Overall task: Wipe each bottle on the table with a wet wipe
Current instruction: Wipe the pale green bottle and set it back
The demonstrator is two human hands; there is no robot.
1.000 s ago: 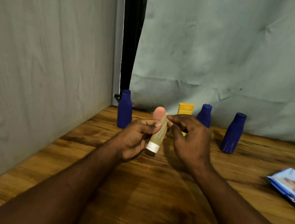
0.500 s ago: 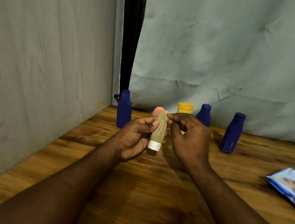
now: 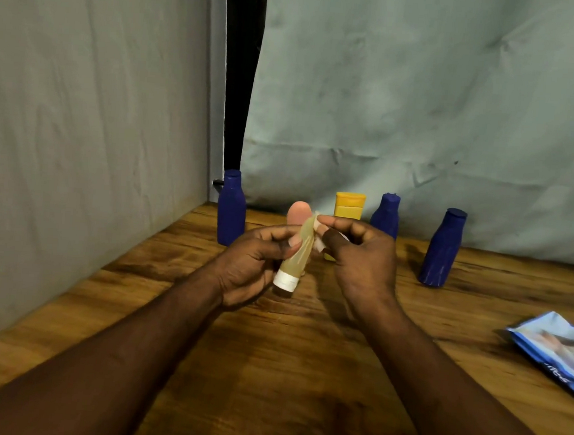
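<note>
Left grip [image 3: 251,266] clasps the tube [image 3: 294,265], cap at 6 o'clock; right grip [image 3: 364,261] pinches a wet wipe [image 3: 318,245] against its top.

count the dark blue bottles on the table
3: left blue bottle, far left; middle blue bottle, behind the right hand; right blue bottle, standing apart at right. Others may hide behind the hands.

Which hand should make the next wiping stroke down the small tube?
Right. The right hand pinches the wet wipe against the upper end of the tube, while the left hand grips the tube's body, steadying it.
</note>
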